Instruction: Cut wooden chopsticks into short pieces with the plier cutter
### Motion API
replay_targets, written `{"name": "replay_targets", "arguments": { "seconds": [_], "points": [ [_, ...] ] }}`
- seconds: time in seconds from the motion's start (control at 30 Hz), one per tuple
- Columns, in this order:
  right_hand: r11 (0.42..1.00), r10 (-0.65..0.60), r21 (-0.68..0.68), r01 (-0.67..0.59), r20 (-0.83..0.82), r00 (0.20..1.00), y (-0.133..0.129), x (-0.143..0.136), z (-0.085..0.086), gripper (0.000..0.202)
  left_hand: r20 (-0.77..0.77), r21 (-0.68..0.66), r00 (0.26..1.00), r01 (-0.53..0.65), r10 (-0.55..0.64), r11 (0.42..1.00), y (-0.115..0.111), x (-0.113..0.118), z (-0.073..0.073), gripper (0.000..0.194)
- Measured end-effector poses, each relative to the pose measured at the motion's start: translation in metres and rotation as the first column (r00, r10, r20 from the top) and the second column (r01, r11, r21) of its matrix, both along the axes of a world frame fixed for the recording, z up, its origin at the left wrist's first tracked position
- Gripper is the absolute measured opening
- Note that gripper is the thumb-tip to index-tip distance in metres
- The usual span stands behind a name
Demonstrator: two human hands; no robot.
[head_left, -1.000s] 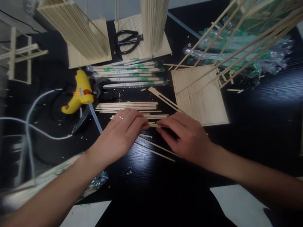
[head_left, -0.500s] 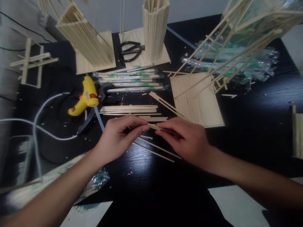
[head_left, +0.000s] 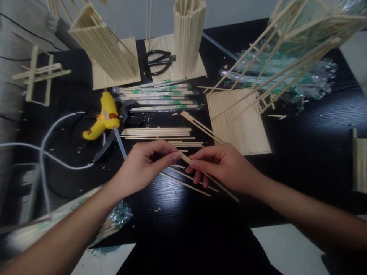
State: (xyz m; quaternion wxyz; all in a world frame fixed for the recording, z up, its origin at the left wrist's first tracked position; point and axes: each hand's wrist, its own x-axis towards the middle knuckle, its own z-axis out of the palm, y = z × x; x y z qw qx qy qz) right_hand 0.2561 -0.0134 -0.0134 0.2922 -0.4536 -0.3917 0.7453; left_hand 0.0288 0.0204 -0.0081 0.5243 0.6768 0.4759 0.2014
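Observation:
Between my two hands is a thin wooden chopstick (head_left: 212, 178), slanting down to the right; whether it is one stick or two pressed together I cannot tell. My left hand (head_left: 149, 162) pinches its upper left end between thumb and forefinger. My right hand (head_left: 222, 164) grips it just beside that, thumb on top, with the other fingers curled below. Loose sticks (head_left: 189, 184) lie on the black table under the hands. A row of bare chopsticks (head_left: 156, 132) rests just beyond my left hand.
A yellow glue gun (head_left: 106, 116) with a white cord lies at left. Behind are wrapped chopsticks (head_left: 163, 97), black scissors (head_left: 157, 63), and two stick-built holders, a slanted one (head_left: 106, 49) and a round one (head_left: 189, 38). A stick panel (head_left: 237, 118) lies right, under long leaning sticks.
My right hand has turned and its fingers have loosened around the stick. The stick now points down to the right, its far end showing below my right hand. My left hand has hardly moved.

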Motion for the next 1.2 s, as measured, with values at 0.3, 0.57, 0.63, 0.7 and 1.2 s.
{"name": "replay_targets", "arguments": {
  "seconds": [0.3,0.57,0.63,0.7,1.2],
  "points": [
    [0.999,-0.011,-0.05,0.01,-0.029,1.0,-0.0006,-0.001,-0.005,0.027,0.02,-0.085,1.0,0.013,-0.011,0.996,0.001,-0.0003,-0.0013,0.022],
    [0.998,-0.028,-0.05,0.028,-0.002,1.0,-0.0009,-0.0019,-0.0049,0.027,0.026,-0.103,1.0,0.016,-0.014,0.995,0.0017,0.0012,-0.0026,0.022],
    [0.998,-0.029,-0.053,0.028,-0.004,1.0,-0.0011,-0.0021,-0.0048,0.027,0.027,-0.104,1.0,0.018,-0.015,0.994,0.0016,0.0017,-0.002,0.022],
    [0.998,-0.029,-0.051,0.029,-0.002,1.0,-0.0014,-0.0023,-0.0048,0.027,0.028,-0.097,0.999,0.022,-0.019,0.995,0.0016,0.0024,-0.0014,0.022],
    [0.997,-0.07,-0.044,0.07,0.012,0.997,-0.0024,-0.0048,-0.0016,0.031,0.049,-0.074,0.997,-0.056,0.06,0.996,-0.0019,0.0038,-0.0014,0.025]
  ]
}}
